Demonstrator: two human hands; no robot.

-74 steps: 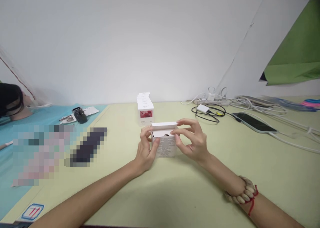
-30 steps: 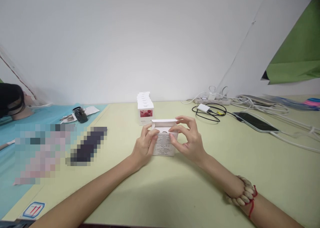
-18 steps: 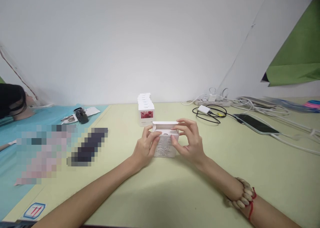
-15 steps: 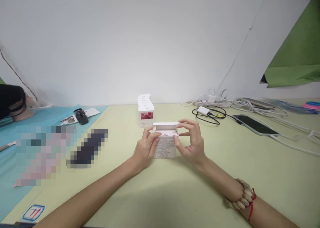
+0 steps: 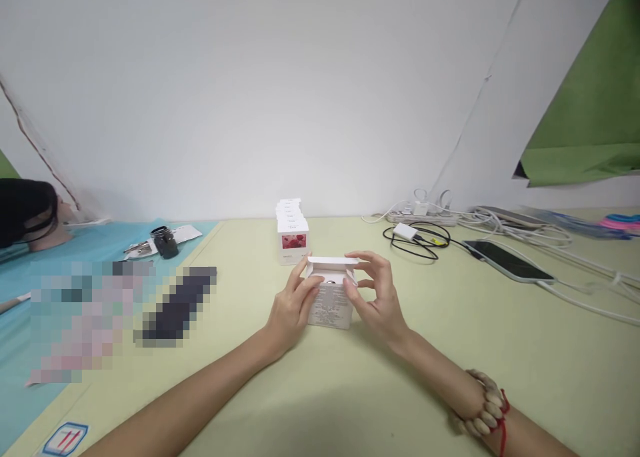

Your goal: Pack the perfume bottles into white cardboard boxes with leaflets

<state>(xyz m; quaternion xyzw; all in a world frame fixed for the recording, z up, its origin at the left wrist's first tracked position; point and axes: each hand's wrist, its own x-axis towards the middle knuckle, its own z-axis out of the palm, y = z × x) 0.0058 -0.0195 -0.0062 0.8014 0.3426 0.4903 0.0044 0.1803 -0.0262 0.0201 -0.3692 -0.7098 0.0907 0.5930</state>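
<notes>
A small white carton (image 5: 330,308) with printed text on its near side stands on the table in front of me. Its top is open, and the lid flap rises at the far side. My left hand (image 5: 291,303) grips the carton's left side, with thumb and fingers at the top edge. On the right, my right hand (image 5: 377,300) holds the opposite side, thumb at the near top corner and fingers around the flap's right end. What lies inside the carton is mostly hidden.
Behind the carton stands a row of white boxes (image 5: 293,243) with a red picture. Chargers with cables (image 5: 407,232) and a phone (image 5: 507,261) lie right. On the left are a dark jar (image 5: 164,242), a blue cloth (image 5: 15,270) and a dark-haired mannequin head (image 5: 30,213).
My right hand has closed in on the carton's right side, its fingers now at the flap. The carton is turned slightly, and the whole view has shifted a little.
</notes>
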